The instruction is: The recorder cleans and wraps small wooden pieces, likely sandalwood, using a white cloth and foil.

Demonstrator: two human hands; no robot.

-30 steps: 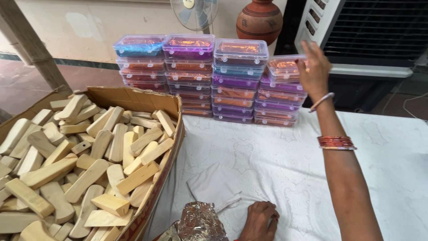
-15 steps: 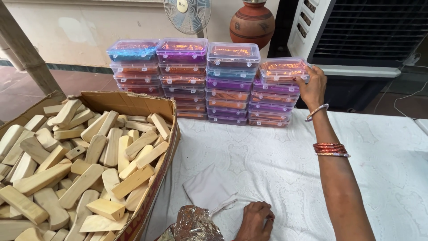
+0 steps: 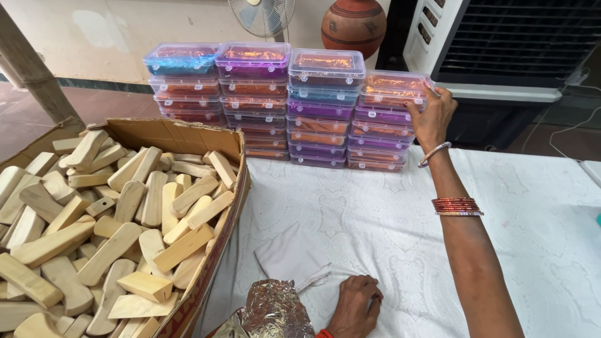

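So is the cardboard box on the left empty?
No, the cardboard box is heaped with pale wooden blocks right up to its rim.

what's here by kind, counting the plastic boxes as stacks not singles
stacks of plastic boxes: 4
cardboard box of wooden blocks: 1
foil bundle: 1
folded white cloth: 1
clay pot: 1
fan: 1
total: 9

Left hand (image 3: 355,307) cut off at the wrist by the bottom edge, crumpled foil (image 3: 270,311) beside its fingers partly out of frame, right hand's (image 3: 432,116) fingertips hidden behind the top clear box (image 3: 393,89)
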